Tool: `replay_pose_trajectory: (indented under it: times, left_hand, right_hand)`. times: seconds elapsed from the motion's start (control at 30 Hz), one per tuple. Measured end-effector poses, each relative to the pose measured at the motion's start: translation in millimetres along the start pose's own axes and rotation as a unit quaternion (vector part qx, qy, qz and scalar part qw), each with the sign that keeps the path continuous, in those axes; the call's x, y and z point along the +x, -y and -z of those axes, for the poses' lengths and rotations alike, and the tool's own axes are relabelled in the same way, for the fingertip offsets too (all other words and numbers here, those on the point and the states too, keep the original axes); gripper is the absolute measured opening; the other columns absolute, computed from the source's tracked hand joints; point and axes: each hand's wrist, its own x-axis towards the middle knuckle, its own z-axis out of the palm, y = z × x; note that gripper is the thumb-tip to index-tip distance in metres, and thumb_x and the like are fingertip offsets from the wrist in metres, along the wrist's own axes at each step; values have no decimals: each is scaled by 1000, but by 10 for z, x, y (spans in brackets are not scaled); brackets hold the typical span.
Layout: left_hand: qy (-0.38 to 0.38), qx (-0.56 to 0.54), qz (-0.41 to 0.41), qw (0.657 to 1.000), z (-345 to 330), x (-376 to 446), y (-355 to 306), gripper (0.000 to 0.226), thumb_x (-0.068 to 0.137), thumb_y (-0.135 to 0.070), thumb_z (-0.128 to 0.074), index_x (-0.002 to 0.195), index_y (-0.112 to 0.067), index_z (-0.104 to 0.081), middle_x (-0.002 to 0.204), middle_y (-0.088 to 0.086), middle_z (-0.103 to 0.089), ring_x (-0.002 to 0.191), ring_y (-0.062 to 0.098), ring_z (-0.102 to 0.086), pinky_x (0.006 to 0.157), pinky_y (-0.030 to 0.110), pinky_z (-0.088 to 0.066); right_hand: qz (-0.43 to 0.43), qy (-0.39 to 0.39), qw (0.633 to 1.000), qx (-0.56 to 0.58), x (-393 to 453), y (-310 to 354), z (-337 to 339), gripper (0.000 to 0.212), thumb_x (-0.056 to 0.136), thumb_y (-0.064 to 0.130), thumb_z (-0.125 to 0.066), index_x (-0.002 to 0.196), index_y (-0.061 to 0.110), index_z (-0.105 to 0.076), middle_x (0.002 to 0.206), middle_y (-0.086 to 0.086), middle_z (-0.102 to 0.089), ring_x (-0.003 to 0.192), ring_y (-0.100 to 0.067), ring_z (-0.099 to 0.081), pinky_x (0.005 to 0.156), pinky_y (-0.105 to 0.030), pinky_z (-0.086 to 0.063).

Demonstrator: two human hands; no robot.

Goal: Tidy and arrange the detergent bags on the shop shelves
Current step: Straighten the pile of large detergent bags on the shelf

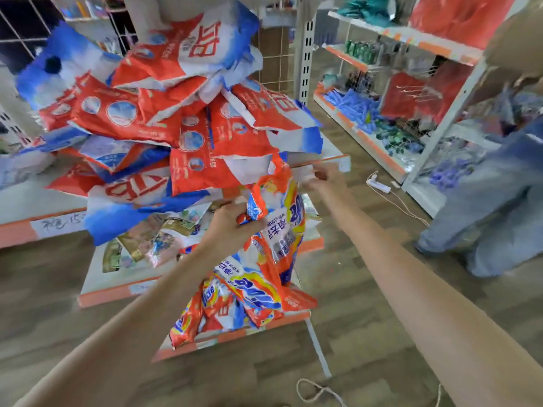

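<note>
A messy heap of red, white and blue detergent bags sprawls over the upper shelf. An orange and yellow detergent bag hangs upright at the shelf corner. My left hand grips its left edge, fingers curled round the plastic. My right hand is blurred at the bag's top right corner by the shelf edge; whether it pinches the bag cannot be told. More orange bags lie piled on the bottom shelf.
Gold and pastel packets lie on the middle shelf. A person in blue clothes crouches at the right by another shelf unit of blue and green goods. A white power strip and cords lie on the wood floor.
</note>
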Motion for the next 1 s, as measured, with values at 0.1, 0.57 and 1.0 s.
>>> replay_pose_trajectory:
  times: [0.1, 0.57, 1.0]
  left_hand:
    - [31, 11, 38, 999, -40, -185, 250, 29, 84, -10, -71, 62, -5, -52, 38, -13, -45, 37, 1, -44, 43, 15, -29]
    - [19, 73, 359, 930, -690, -824, 2943, 48, 77, -42, -75, 53, -15, -43, 43, -4, -39, 40, 5, -32, 39, 18, -23]
    - [-150, -166, 275, 935, -1656, -371, 5831, 27, 76, -12, -78, 65, -16, -53, 42, -11, -53, 41, 3, -47, 49, 20, -40]
  right_hand:
    - [-189, 142, 971, 34, -148, -604, -38, 47, 71, 26, -67, 115, 24, -51, 99, 5, -60, 88, -6, -52, 79, -26, -36]
    - [-274, 78, 930, -234, -659, -3447, -1088, 31, 70, 38, -64, 56, 17, -46, 57, -2, -49, 63, -23, -52, 61, -34, -40]
    - [-112, -19, 989, -90, 335, -5842, -2148, 36, 80, 20, -69, 95, -11, -62, 87, -31, -63, 77, -21, -56, 70, -33, -42]
